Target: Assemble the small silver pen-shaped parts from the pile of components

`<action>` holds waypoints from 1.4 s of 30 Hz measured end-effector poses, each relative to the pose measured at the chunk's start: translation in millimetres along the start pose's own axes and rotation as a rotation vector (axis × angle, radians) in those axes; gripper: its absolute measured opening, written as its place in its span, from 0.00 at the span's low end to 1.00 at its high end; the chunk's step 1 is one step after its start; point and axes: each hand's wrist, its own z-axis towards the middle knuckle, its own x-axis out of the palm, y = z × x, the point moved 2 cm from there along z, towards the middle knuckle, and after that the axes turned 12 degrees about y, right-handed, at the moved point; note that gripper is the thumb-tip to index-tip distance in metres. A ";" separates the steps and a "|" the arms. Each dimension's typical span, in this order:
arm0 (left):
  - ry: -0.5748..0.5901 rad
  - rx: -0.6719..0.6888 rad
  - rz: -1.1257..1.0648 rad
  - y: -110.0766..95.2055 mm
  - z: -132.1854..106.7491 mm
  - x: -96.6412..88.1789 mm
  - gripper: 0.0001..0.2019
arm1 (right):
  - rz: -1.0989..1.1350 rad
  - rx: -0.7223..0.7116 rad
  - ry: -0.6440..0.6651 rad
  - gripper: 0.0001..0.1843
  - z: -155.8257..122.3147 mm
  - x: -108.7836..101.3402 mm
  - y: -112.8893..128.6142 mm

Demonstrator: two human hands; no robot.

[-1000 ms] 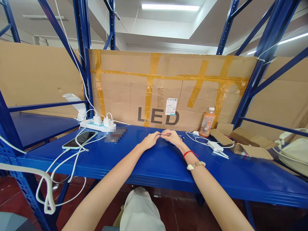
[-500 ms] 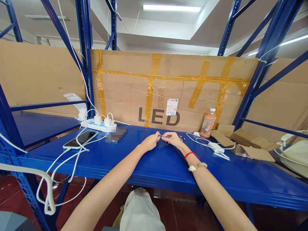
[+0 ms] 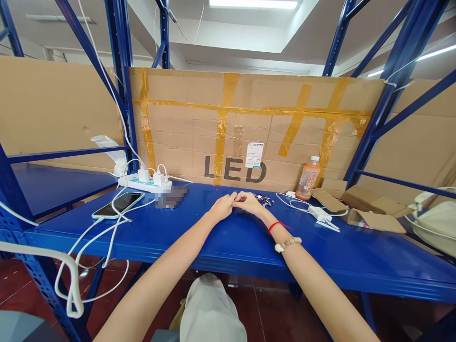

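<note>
straight ahead in the head view, both forearms stretch out over the blue shelf, wrists low. left hand and right hand meet, fingers curled shut, tips touching; anything pinched between them is too small to see. a heap of blue and silver pieces lies just beside the right hand, before the cardboard wall

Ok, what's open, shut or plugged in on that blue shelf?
Orange plastic drink bottle: upright, capped.
White power strip: two chargers plugged in.
Slim pale-edged phone: lying flat, screen dark.
Brown cardboard box: flaps open.
Left hand: fingertips pinched shut.
Right hand: pinched shut, touching the left.
</note>
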 end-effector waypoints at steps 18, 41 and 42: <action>-0.106 -0.154 -0.134 5.6 2.0 -2.7 0.12 | 0.071 0.034 -0.171 0.21 0.6 -5.5 -2.3; -0.071 -0.143 -0.110 1.6 1.3 -2.2 0.11 | 0.094 0.102 -0.246 0.17 -0.7 -3.7 -2.0; -0.070 -0.147 -0.109 1.5 1.5 -2.0 0.11 | 0.094 0.096 -0.245 0.18 -0.7 -3.7 -2.3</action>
